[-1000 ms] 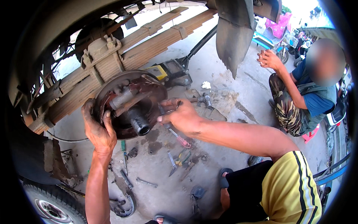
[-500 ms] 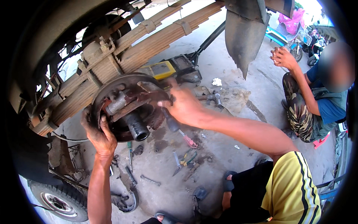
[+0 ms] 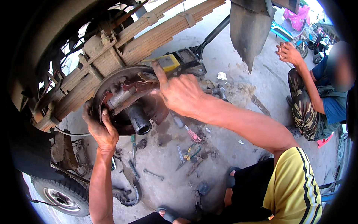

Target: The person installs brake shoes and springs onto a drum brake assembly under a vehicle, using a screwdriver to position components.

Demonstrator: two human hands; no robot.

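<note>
A round brake backing plate (image 3: pixel 128 70), dark and grimy, hangs below the leaf spring. A hollow axle tube (image 3: pixel 138 118) sticks out of its middle, and a grey metal cylinder (image 3: pixel 122 98) lies across its upper part. On the plate's left rim is my left hand (image 3: pixel 101 130), closed with its thumb on the near face and its fingers partly behind. My right hand (image 3: pixel 182 93) is at the right edge of the brake assembly. Its index finger stretches up by the rim; the other fingers are curled, their tips and whatever they may hold hidden.
Behind the plate run a dusty leaf spring (image 3: pixel 160 33) and a yellow-and-black floor jack (image 3: pixel 169 62). Below lie a hammer (image 3: pixel 222 91), pliers (image 3: pixel 193 151), a wrench (image 3: pixel 153 174) and a curved brake shoe (image 3: pixel 131 196). A person (image 3: pixel 320 97) squats at right; a wheel (image 3: pixel 61 196) stands lower left.
My right hand has shifted slightly; its index finger now extends along the rim, and its thumb has gone out of sight. My left hand keeps its hold. The whole view has shifted a little.
</note>
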